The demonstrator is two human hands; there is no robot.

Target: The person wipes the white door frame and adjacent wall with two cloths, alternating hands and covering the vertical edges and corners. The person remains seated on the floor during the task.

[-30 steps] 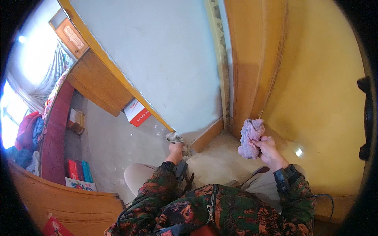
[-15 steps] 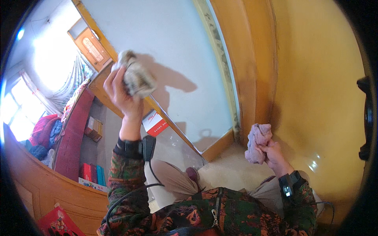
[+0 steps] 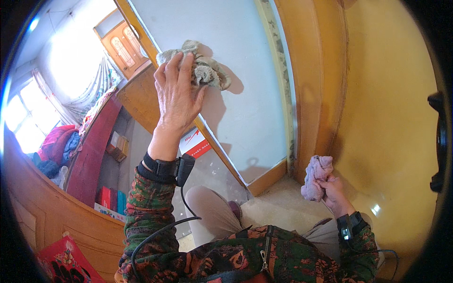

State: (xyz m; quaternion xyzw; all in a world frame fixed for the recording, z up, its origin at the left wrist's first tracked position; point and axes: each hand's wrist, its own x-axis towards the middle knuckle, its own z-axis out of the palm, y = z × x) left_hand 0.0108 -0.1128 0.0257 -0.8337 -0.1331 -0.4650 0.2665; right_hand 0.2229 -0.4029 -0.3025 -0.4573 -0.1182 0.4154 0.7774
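Note:
My left hand is raised high and presses a crumpled grey rag flat against a pale wall panel, close to its wooden edge strip. My right hand is held low by the wooden door frame and grips a bunched pinkish-purple cloth, which sticks up out of the fist. A black wrist device with a cable sits on each forearm.
A yellow door fills the right side, with a dark handle at its edge. To the left are a dark red bench, boxes, piled clothes by bright windows and a red-and-white box low on the floor.
My left hand rose with the grey rag from near the floor up to the wall panel and now presses it there. The right hand with its cloth stayed about where it was.

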